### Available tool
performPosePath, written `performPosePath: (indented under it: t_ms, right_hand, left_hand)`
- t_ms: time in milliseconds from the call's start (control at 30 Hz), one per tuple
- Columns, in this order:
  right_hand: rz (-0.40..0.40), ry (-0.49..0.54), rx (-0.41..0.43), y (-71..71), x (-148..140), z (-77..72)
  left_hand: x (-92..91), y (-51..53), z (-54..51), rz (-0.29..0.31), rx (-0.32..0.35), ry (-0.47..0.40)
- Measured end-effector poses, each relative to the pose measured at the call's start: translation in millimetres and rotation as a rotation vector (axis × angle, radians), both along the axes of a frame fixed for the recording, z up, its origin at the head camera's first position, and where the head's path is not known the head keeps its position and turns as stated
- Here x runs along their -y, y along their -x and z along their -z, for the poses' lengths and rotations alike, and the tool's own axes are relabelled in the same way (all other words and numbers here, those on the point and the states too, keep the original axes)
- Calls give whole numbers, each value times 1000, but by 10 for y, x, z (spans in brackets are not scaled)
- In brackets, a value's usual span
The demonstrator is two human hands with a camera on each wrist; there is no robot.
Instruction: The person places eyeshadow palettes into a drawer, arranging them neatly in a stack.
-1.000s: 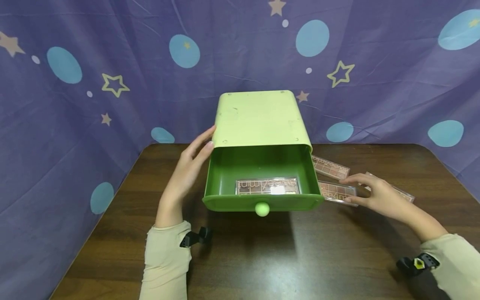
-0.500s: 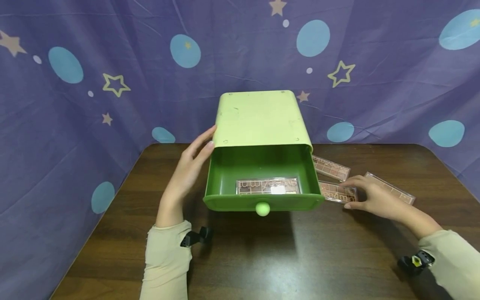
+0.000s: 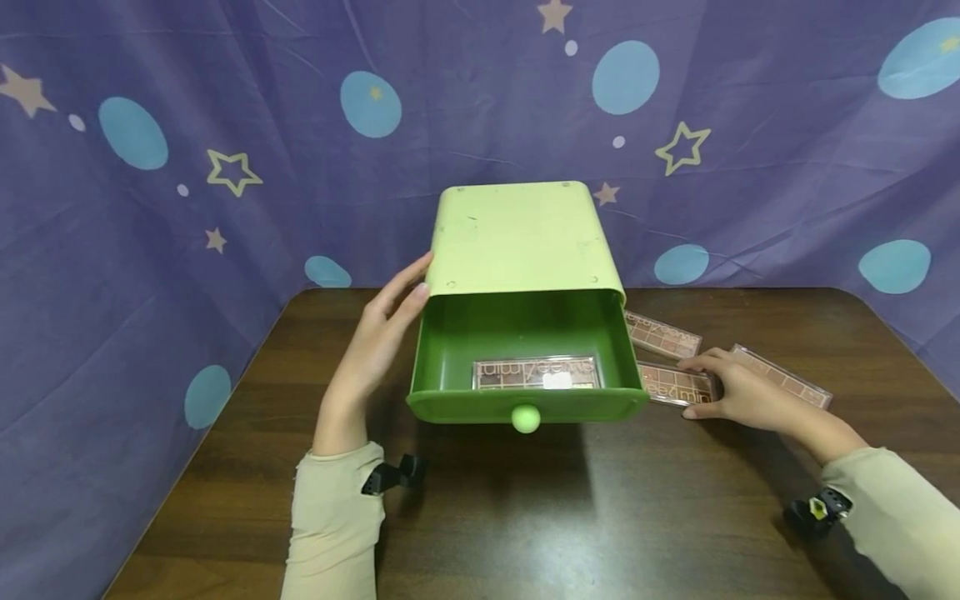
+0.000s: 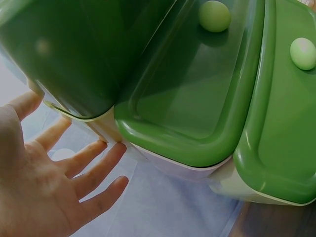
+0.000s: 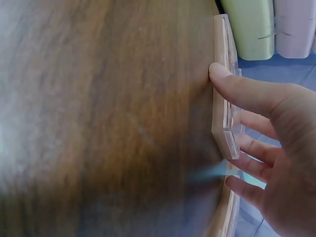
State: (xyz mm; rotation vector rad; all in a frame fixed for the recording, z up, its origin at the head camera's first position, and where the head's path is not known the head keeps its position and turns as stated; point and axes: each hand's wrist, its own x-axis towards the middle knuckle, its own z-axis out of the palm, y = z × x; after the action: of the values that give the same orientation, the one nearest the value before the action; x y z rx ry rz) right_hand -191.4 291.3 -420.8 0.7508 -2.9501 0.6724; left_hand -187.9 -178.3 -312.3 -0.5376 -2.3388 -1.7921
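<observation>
A chest with a pale yellow-green top and green drawers (image 3: 525, 237) stands in the middle of the table, its top drawer (image 3: 450, 406) pulled out. One eyeshadow palette (image 3: 506, 372) lies inside that drawer. My left hand (image 3: 369, 343) touches the chest's left side, its fingers extended. In the left wrist view those fingertips (image 4: 116, 150) rest along the side wall. My right hand (image 3: 750, 396) pinches another eyeshadow palette (image 3: 671, 386) by its long edges, beside the drawer. In the right wrist view the thumb (image 5: 237, 86) presses the near edge of that palette (image 5: 224, 128).
Two further palettes lie on the table at the right, one behind (image 3: 663, 335) and one partly behind my right hand (image 3: 787, 382). Lower drawers with round knobs (image 4: 302, 53) show in the left wrist view. A purple patterned cloth (image 3: 480, 100) hangs behind the wooden table (image 3: 637, 517).
My right hand has shifted slightly to the left, its thumb and finger coming in around the palette beside the drawer. The left hand has stayed at the chest's side.
</observation>
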Motion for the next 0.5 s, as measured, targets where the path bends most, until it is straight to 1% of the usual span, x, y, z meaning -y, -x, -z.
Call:
performPosePath:
  t_ms: [67,167,500]
  right_hand:
    - [5,3,24,5,14,-7]
    - [5,7,34,8,25,-11]
    - [23,35,-49,-66,-4,-34]
  left_hand:
    - [0,1,2,-1,-1,0]
    - [1,3,7,-2,2,-2]
    - [-2,2,7,2,5,-7]
